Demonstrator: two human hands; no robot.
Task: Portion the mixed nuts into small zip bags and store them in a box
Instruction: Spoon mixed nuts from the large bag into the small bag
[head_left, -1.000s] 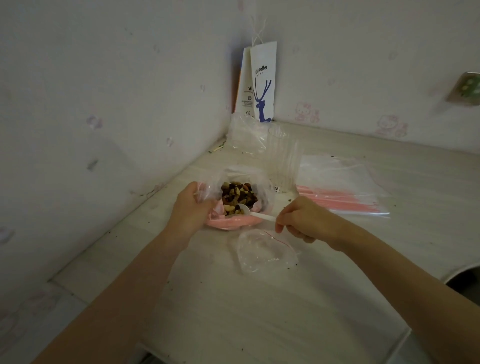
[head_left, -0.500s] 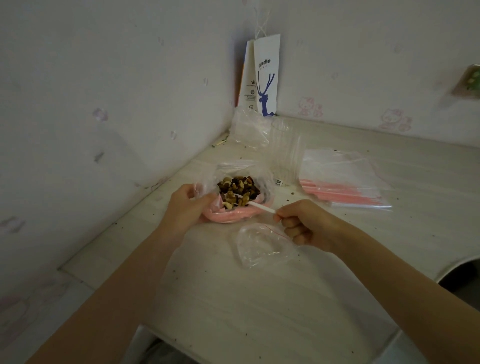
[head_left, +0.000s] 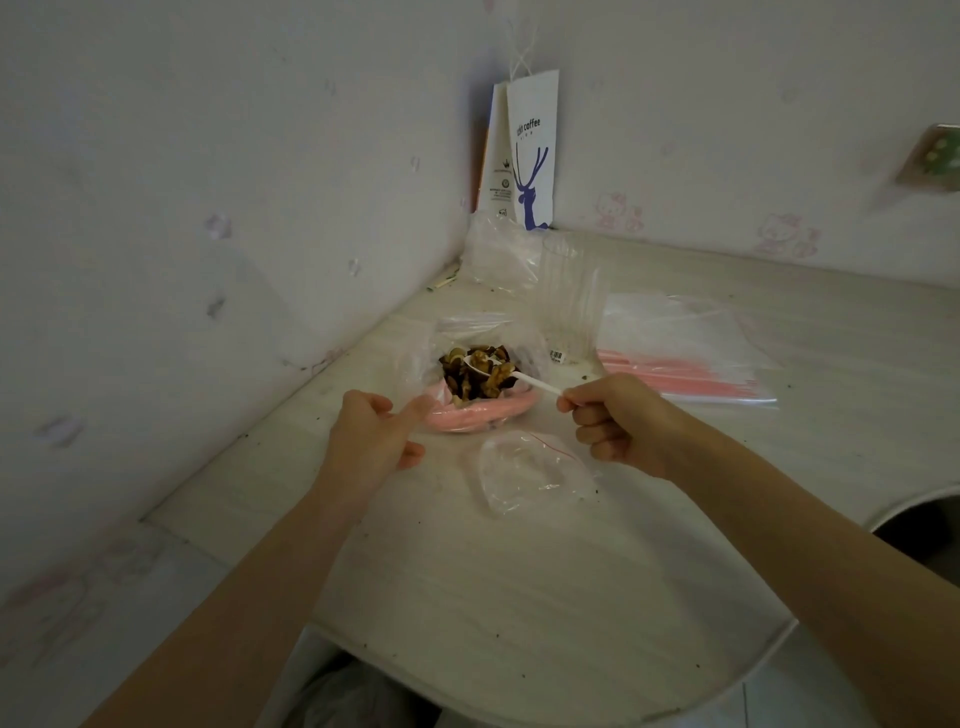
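Observation:
Mixed nuts (head_left: 475, 376) fill a clear bag set in a pink bowl (head_left: 483, 415) near the wall. My left hand (head_left: 374, 436) is at the bowl's left side, thumb tip on the rim, fingers curled. My right hand (head_left: 618, 421) pinches the handle of a white plastic spoon (head_left: 519, 376). The spoon's scoop lies on top of the pile with a few nuts in it. A small clear zip bag (head_left: 530, 473) with a red zip line lies open and crumpled on the table just in front of the bowl, below the right hand.
A stack of flat zip bags (head_left: 685, 358) with pink strips lies to the right. Clear ribbed plastic (head_left: 569, 291) and a crumpled clear bag (head_left: 498, 254) sit behind the bowl. A white coffee paper bag (head_left: 530, 156) leans in the corner. The wall runs along the left; the table's curved edge (head_left: 571, 696) is near me.
The spoon has come up from the near side of the nuts to the top of the pile, carrying a few. My left hand has slid back, leaving its thumb on the rim.

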